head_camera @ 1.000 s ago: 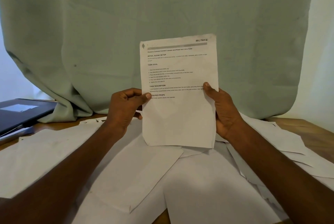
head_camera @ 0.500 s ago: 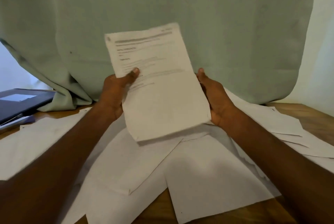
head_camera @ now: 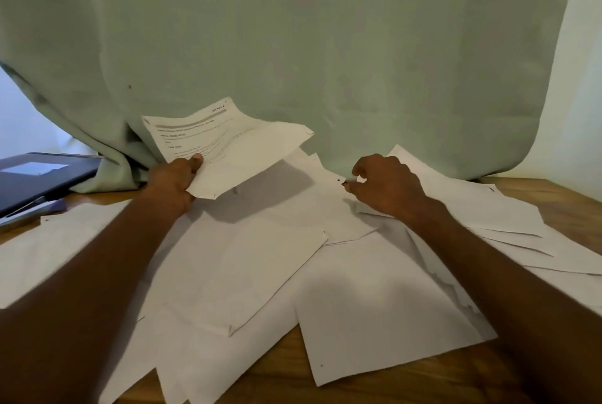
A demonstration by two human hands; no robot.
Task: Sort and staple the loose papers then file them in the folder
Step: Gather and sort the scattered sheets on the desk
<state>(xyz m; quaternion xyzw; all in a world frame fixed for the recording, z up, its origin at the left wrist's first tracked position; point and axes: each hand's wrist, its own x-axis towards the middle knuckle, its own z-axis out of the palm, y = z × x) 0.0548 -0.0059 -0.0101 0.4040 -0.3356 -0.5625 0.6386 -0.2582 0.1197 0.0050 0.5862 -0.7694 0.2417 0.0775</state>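
Head view: printed sheet (head_camera: 228,146) in left hand (head_camera: 172,180).

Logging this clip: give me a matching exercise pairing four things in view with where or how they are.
1 printed sheet
2 dark folder
3 green cloth
4 right hand

A hangs behind the table
B lies at the far left
C raised in the left hand
D fingers curled at a corner of a paper on the pile

Pairs: 1-C, 2-B, 3-A, 4-D
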